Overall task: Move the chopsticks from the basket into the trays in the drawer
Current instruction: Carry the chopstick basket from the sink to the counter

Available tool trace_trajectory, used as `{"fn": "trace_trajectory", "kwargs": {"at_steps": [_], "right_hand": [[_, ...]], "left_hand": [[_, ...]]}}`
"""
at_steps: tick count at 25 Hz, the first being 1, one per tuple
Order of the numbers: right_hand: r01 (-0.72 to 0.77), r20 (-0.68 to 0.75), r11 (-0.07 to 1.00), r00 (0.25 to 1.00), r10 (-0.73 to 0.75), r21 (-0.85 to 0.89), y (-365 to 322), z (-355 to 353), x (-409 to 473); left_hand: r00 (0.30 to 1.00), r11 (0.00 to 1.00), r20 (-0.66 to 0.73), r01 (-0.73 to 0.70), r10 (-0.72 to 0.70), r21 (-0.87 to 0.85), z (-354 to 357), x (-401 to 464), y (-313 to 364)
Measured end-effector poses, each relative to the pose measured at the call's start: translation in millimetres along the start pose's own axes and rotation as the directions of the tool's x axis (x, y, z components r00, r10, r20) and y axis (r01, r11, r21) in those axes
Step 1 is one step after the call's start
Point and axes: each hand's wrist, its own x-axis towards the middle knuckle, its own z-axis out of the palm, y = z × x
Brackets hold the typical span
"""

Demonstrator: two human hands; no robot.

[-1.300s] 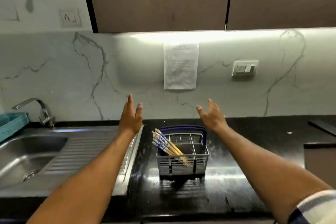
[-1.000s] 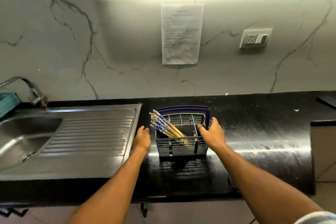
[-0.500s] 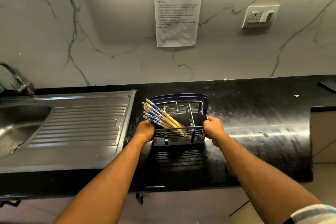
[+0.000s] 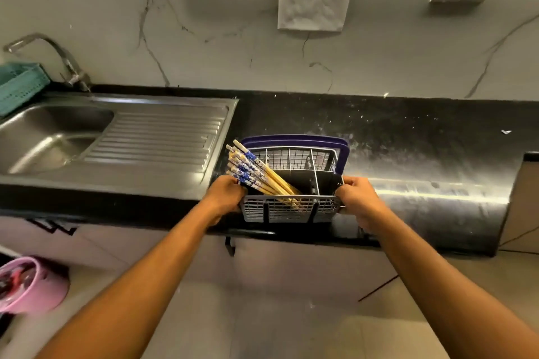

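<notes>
A grey mesh cutlery basket (image 4: 291,211) with a dark blue handle (image 4: 341,154) stands near the front edge of the black counter. Several yellow chopsticks with blue-and-white patterned tops (image 4: 256,175) lean out over its left side. My left hand (image 4: 224,194) grips the basket's left wall just under the chopstick tops. Its right wall is gripped by my right hand (image 4: 354,198). The drawer and its trays are not in view.
A steel sink with a drainboard (image 4: 151,137) lies left of the basket, with a tap (image 4: 67,64) and a teal crate (image 4: 20,84) behind it. Closed cabinet fronts (image 4: 306,265) sit below the counter. A pink bowl (image 4: 29,283) is on the floor at the left.
Both hands came down from in front of the wall and took hold of the basket's sides. The basket has come toward the counter's front edge, and the view tilted down.
</notes>
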Motion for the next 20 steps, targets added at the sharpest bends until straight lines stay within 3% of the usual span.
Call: {"fn": "trace_trajectory", "kwargs": {"at_steps": [9,12,15,20], "right_hand": [[0.119,0.213,0.99,0.972,-0.101,-0.07,57.2,33.1,-124.5],[0.17,0.319,0.978,0.939,-0.124,-0.119,77.2,65.4,-169.7],[0.152,0.417,0.977,0.906,-0.078,-0.149,105.7,112.3,-221.1],[0.213,0.614,0.932,0.789,0.014,-0.294,163.2,186.2,-325.0]], "left_hand": [[0.982,0.997,-0.188,0.02,-0.034,-0.076,1.0,-164.2,-111.4],[0.953,0.984,-0.288,0.042,-0.091,-0.172,-1.9,-233.0,-160.6],[0.906,0.954,-0.371,0.096,-0.202,-0.284,-1.1,-314.1,-219.1],[0.727,0.82,-0.496,0.16,-0.474,-0.549,32.2,-462.3,-328.4]]}}
